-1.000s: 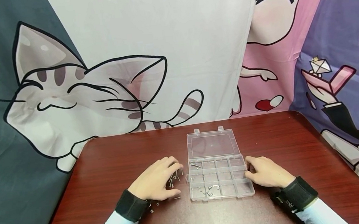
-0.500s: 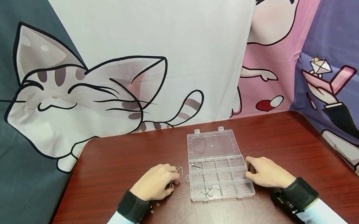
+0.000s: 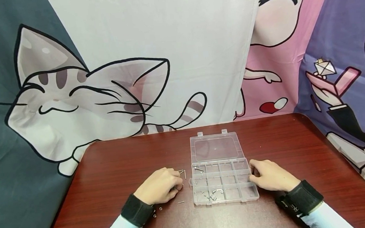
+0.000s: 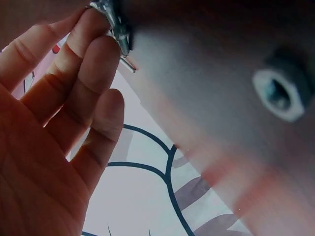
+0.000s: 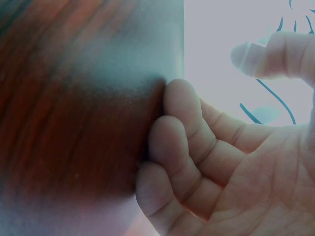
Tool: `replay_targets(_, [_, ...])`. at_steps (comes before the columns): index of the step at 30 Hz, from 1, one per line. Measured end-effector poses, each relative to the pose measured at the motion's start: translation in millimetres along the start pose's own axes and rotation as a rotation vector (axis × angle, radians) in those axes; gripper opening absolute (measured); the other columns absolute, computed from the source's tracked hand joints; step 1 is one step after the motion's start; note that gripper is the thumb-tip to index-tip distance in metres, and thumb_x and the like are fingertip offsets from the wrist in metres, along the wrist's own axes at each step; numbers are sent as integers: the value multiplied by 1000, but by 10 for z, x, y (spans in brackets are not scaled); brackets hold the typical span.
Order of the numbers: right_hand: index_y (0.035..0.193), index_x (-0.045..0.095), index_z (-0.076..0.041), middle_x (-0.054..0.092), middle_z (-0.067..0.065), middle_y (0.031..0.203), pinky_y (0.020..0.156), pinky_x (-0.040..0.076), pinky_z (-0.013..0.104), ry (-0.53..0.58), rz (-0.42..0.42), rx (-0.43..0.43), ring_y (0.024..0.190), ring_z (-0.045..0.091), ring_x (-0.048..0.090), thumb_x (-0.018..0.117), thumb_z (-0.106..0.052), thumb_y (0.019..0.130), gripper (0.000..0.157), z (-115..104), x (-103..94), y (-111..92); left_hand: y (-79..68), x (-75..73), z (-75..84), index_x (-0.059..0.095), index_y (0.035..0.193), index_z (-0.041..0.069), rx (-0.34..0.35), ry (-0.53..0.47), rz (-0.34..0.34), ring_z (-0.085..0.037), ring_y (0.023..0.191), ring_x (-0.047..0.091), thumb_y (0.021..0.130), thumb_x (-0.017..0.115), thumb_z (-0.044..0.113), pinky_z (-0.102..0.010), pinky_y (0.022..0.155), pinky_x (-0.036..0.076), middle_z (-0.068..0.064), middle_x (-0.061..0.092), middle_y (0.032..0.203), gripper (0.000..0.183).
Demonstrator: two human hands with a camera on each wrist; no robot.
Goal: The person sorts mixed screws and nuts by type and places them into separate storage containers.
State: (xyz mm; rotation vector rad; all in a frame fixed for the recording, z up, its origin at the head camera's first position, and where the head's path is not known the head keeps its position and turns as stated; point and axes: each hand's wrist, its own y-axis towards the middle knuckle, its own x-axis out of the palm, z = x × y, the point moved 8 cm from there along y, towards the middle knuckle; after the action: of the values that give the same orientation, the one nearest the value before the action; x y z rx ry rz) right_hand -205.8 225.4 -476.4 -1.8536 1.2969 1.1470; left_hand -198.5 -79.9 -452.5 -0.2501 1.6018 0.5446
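Observation:
My left hand (image 3: 159, 186) is down on the table at a small pile of metal screws, its thumb and forefinger drawn together over them. In the left wrist view the fingertips (image 4: 101, 54) meet a cluster of shiny screws (image 4: 115, 27); the thumb is hidden there. More screws (image 3: 181, 172) lie just beyond the knuckles. A clear plastic compartment box (image 3: 222, 203) stands with its lid open. My right hand (image 3: 272, 175) rests at the box's right edge, thumb and forefinger touching its side. In the right wrist view its other fingers (image 5: 167, 142) lie bent against the table.
A hex nut (image 4: 280, 93) is large in the left wrist view; small nuts (image 3: 160, 208) lie by the left wrist. A single screw (image 3: 180, 202) lies before the box. One compartment has a long bolt (image 3: 199, 168); front ones hold small screws (image 3: 213, 197). Printed cloth (image 3: 168, 32) hangs behind.
My left hand has dropped from spread fingers above the screws to drawn-in fingers on the pile, covering some of it. The right hand and the box have stayed put.

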Motion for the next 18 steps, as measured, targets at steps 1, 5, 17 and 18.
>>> replay_targets(1, [81, 51, -22, 44, -12, 60, 51, 33, 25, 1, 1, 0, 53, 4, 40, 65, -23, 80, 13, 0, 0, 1, 1, 2, 0, 56, 70, 29, 2, 2, 3, -8, 72, 52, 72, 70, 16, -29, 70, 45, 17, 45, 74, 19])
replay_targets(5, [81, 51, -22, 44, -11, 60, 51, 33, 25, 6, -1, -3, 53, 4, 40, 65, -23, 81, 13, -11, -8, 2, 6, -4, 6, 53, 69, 29, 9, -2, 21, -7, 68, 48, 73, 67, 16, -28, 67, 44, 17, 41, 72, 20])
replay_targets(17, [80, 51, -22, 44, -12, 59, 51, 33, 25, 3, 1, 2, 53, 4, 40, 65, -23, 80, 14, -22, -19, 0, 245, -332, 164, 50, 72, 22, 85, -2, 153, -8, 68, 38, 74, 64, 18, -26, 65, 38, 13, 34, 74, 14])
replay_targets(18, [80, 51, -23, 44, -12, 59, 51, 33, 25, 0, 4, 2, 53, 4, 40, 65, -23, 80, 14, -20, -20, -1, 286, -349, 199, 51, 73, 23, 97, -1, 157, -8, 69, 39, 74, 64, 18, -26, 66, 39, 13, 35, 74, 14])
